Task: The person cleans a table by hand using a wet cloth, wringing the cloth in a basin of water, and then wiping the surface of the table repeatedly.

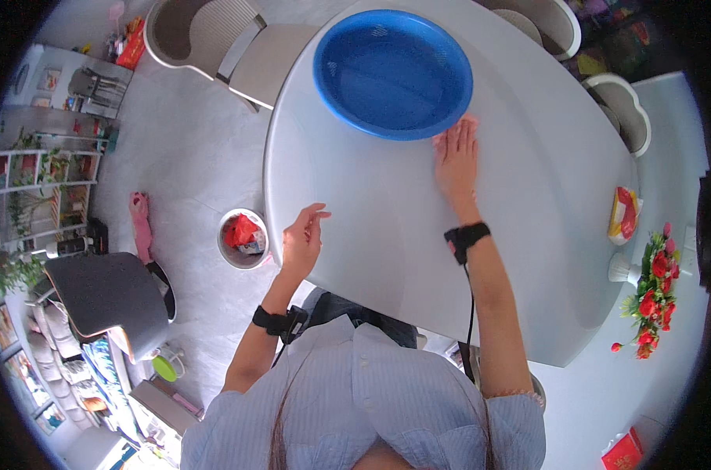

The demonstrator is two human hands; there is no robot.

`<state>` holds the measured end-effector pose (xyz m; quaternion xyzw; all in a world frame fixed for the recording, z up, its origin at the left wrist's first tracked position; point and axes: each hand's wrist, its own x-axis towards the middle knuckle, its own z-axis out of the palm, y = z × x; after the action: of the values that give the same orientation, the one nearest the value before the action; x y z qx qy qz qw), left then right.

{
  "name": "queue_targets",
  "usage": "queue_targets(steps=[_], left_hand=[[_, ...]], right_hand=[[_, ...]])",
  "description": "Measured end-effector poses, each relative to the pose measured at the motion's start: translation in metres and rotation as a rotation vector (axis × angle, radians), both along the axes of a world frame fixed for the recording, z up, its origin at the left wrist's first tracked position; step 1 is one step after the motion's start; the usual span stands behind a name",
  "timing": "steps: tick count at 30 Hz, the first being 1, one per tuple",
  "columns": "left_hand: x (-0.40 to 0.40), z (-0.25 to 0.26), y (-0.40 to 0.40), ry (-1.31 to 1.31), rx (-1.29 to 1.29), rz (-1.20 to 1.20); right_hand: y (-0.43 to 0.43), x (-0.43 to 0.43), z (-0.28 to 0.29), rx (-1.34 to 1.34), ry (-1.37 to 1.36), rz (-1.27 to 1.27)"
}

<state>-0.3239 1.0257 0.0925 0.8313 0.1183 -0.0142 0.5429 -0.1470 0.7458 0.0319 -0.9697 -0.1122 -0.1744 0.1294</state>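
Note:
My right hand (458,158) lies flat on a pink cloth (472,121), pressing it to the grey-white tabletop (373,205). Only the cloth's edges show around the fingers. Right beside those fingertips is the near right rim of a round blue plastic basin (391,94), which holds no visible objects. My left hand (302,239) hovers by the table's left edge with loosely bent fingers and nothing in it. Each wrist wears a black strap with a cable.
A waste bin (221,247) with red plastic inside stands on the floor at the left. Chairs (273,61) surround the far side. Along the right wall are a tissue pack (624,216) and a white vase (621,270) of red artificial flowers (655,294). A dark-seated chair (106,294) stands farther left.

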Motion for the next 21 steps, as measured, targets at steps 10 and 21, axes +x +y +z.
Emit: queue_targets(steps=[10,21], left_hand=[[-0.001,0.001,0.061,-0.015,-0.044,0.128],[-0.044,-0.005,0.118,-0.048,-0.070,0.319]], right_hand=[[0.140,-0.098,0.032,-0.010,0.275,0.224],[0.251,-0.003,0.008,0.052,0.066,0.287]])
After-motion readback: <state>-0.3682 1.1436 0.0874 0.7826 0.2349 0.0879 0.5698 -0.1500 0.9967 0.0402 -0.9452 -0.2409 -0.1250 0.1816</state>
